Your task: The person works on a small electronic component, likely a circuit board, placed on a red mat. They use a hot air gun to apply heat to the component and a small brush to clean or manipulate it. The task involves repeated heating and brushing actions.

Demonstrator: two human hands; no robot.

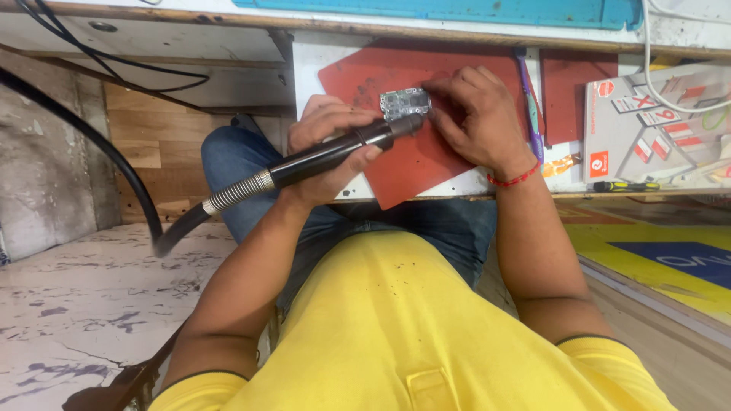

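A small green circuit board (405,103) lies on a red mat (415,156) near the front edge of a white work table (304,61). The right hand (476,114) rests on the mat with its fingers pressed on the right side of the board, keeping it flat. The left hand (327,144) is wrapped tight around a black hot-air wand (335,152). The wand's dark tip sits just at the lower edge of the board, almost touching it. A shiny metal spring and a thick black hose (114,164) run off the back of the wand, down to the left.

A thin red thread band (514,180) goes around the right wrist. Just beside the right hand lies a purple and green toothbrush (531,106), pointing away from the person. A second red mat (575,87) lies past it, partly hidden under a flat grey box (655,129) with red and white marks on top. A white cable (647,68) curls over the box. A small screwdriver with a black and yellow handle (626,186) lies at the table's front edge, below the box. A small orange strip (561,164) sits between the wrist and the box.

A long blue board (457,11) runs along the back of the table. On the floor to the right lies a yellow and blue sign (662,259).
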